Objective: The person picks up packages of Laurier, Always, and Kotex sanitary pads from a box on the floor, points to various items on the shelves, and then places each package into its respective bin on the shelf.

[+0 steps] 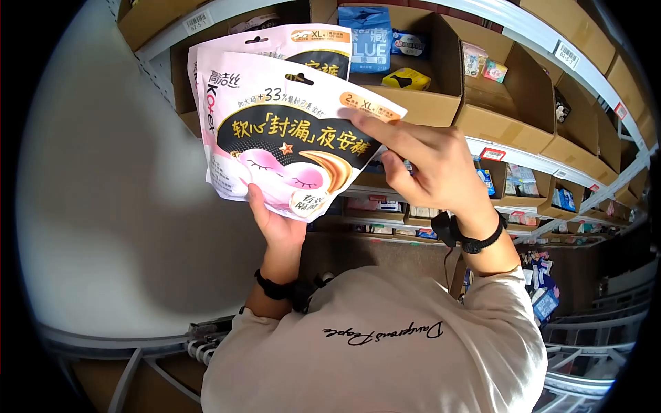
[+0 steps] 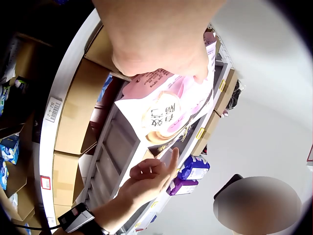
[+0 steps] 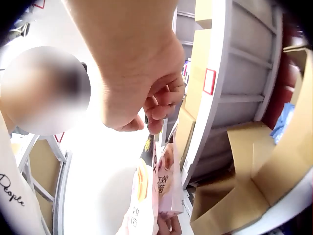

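My left hand grips two pink-and-white Kotex packs of overnight period pants by their lower edge, its thumb over the front one. The front pack faces up, with a black panel, a sleep-mask picture and an orange XL label. Behind it, the rear pack shows mainly along its top and left edges. My right hand is at the front pack's upper right, its index finger stretched out onto the label area and the other fingers loosely bent. In the right wrist view, both packs appear edge-on below that hand.
Cardboard bins line the shelf ahead, holding a blue pack, a yellow pack and small boxes. Lower shelves carry more packs. A metal cart frame stands at the lower left. Another pile of packs lies at right.
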{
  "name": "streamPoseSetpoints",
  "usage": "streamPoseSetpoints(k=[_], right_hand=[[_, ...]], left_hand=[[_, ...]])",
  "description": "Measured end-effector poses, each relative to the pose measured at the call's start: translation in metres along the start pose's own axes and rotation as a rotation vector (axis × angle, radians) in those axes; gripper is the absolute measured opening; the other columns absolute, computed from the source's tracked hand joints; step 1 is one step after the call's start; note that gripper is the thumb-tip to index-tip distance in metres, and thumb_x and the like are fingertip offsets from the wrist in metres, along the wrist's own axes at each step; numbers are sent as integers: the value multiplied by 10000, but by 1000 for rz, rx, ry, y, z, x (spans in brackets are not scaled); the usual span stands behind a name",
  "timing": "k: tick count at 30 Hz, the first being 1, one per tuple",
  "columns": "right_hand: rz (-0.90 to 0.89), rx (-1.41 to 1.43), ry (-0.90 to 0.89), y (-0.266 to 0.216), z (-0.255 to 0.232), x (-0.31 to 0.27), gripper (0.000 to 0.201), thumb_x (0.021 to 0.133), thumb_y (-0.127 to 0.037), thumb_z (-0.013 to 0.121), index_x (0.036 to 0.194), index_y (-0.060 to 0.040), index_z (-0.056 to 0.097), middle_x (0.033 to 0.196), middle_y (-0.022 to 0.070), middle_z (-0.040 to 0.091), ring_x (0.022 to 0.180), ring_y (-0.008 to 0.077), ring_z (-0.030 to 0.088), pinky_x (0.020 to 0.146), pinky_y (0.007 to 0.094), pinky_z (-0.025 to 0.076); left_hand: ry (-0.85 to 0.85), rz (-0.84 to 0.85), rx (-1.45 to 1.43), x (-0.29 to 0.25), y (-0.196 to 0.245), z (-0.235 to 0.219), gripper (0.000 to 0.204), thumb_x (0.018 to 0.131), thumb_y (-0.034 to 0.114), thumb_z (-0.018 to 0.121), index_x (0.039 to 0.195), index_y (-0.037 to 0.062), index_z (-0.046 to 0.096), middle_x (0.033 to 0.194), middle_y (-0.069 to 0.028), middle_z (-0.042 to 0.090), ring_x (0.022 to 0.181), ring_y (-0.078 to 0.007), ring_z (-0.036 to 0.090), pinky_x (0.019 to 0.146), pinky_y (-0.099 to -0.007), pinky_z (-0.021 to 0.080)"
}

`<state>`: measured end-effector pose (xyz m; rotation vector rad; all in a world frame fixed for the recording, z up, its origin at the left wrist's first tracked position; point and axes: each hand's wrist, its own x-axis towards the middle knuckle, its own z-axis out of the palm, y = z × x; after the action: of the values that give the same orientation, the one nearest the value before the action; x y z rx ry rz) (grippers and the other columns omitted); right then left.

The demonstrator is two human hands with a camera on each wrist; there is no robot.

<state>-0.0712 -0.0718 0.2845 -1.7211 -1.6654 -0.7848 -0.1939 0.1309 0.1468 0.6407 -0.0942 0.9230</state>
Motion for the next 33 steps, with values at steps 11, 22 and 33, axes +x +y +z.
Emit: streamPoseSetpoints(k=[11,22,33], right_hand=[[16,79,34,15,6,-8,459,789,-40,552,1240,-73,633,650,59,572,522,190,549,490,324,454],[121,780,-274,28,107,80,421,891,-164,661,1270,-10,563,1222,151,642,1066,252,623,915,363,492],[44,-191,-322,66,165,247,368,842,-296,707,1088,-29,647,937,186,693,862,390,674,788,439,556]], left_hand=[[22,25,-4,-1,-3,-4,677,959,471,528,1460,70,314,1412,-117,455,1290,-293,470,1081,-474,391],[-48,-26,51,23,16,-78,688,965,500,444,1474,59,302,1456,-147,424,1321,-327,442,1098,-491,367],[-751,47,1451,208,113,-85,310,662,96,834,942,14,728,1509,-271,339,1074,-315,622,953,-369,462]])
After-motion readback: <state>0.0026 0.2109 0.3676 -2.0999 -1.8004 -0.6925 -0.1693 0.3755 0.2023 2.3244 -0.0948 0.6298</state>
